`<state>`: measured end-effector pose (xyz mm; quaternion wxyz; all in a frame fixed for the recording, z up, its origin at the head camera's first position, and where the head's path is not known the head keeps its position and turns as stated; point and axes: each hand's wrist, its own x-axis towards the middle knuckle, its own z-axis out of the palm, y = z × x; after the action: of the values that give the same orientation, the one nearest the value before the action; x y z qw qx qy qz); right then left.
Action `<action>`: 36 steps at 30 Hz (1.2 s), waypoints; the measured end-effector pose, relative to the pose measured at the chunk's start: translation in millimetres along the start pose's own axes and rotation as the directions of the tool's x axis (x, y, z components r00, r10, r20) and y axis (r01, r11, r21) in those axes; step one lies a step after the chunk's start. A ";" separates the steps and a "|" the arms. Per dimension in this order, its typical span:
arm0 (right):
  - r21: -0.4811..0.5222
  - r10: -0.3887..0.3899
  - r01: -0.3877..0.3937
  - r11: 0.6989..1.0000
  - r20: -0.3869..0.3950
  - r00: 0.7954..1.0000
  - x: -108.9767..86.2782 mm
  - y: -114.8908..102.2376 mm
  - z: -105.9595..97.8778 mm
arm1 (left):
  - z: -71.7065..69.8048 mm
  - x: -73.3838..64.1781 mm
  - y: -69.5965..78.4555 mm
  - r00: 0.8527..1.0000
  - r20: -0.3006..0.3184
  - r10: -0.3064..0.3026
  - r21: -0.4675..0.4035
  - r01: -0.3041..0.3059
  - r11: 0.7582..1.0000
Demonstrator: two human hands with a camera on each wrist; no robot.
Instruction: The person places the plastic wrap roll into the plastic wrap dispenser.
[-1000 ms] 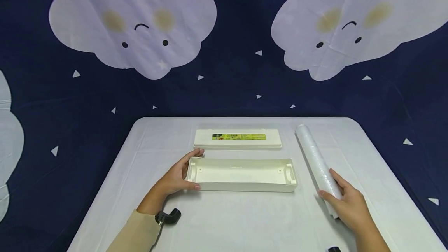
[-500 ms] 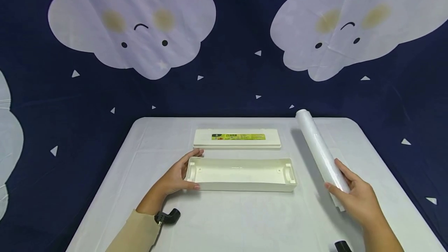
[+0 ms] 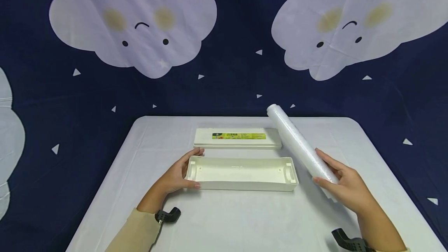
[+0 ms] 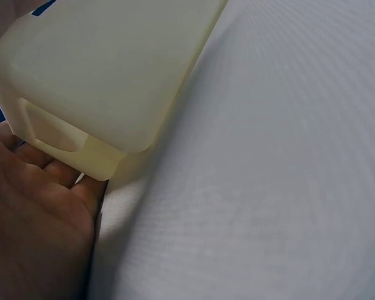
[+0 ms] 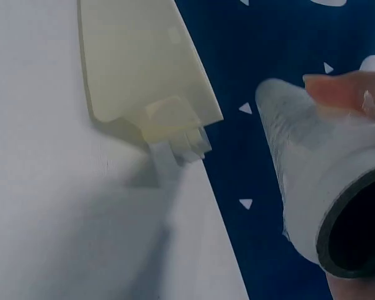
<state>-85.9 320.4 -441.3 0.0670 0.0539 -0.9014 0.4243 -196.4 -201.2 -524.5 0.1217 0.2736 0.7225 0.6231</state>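
Note:
In the head view, my right hand (image 3: 346, 186) grips a roll of cling film (image 3: 301, 141) near its lower end, thumb on one side and fingers on the other. The roll is tilted and raised off the table, its far end above the lid's right corner. The right wrist view shows the hollow tube end of the roll (image 5: 331, 181). My left hand (image 3: 178, 174) holds the left end of an open-topped white cling film box (image 3: 241, 186), thumb at the front wall and fingers round the back corner. The box stands on the table; its inside is bare.
Behind the box lies its white lid (image 3: 238, 143), bearing a yellow-green label (image 3: 239, 136). All this is on a white-covered table (image 3: 245, 221). A dark blue cloth (image 3: 238, 77) with clouds hangs beyond the back edge.
My right hand has lifted the cling film roll off the table and swung it left, its far end moving toward the lid. The left hand and the box have stayed put.

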 end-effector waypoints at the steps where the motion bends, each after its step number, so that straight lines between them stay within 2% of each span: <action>1: 0.011 -0.012 0.011 1.000 0.015 1.000 1.8 -0.4 1.0 | 0.0 -0.1 0.2 1.000 0.000 -0.001 0.001 0.001 1.000; 10: 0.064 -0.132 0.126 0.990 0.089 0.987 18.1 -1.4 5.7 | 0.5 -1.2 0.4 1.000 0.002 -0.001 0.002 0.001 1.000; 16: 0.112 -0.206 0.190 0.975 0.155 0.966 28.5 -3.6 6.4 | -1.0 -1.6 -0.6 1.000 0.010 0.011 -0.009 -0.011 1.000; 24: 0.178 -0.318 0.280 0.943 0.241 0.917 41.0 -7.4 11.4 | -2.7 -1.6 -1.8 0.999 0.019 0.026 -0.017 -0.026 1.000; 29: 0.229 -0.372 0.312 0.922 0.303 0.877 47.0 -8.5 15.6 | -2.7 -1.2 -0.5 0.999 0.025 0.034 -0.023 -0.033 0.999; 31: 0.238 -0.404 0.340 0.910 0.317 0.858 49.8 -9.5 17.7 | -2.5 -1.2 0.4 0.999 0.024 0.031 -0.024 -0.030 0.999; 36: 0.241 -0.445 0.379 0.893 0.351 0.824 57.4 -12.4 21.3 | -2.9 -1.4 0.1 0.999 0.024 0.025 -0.012 -0.025 1.000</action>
<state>-142.1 293.7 -435.8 -0.0313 0.3379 -0.8255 0.4509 -196.8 -204.3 -524.0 0.1240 0.2893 0.7140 0.6254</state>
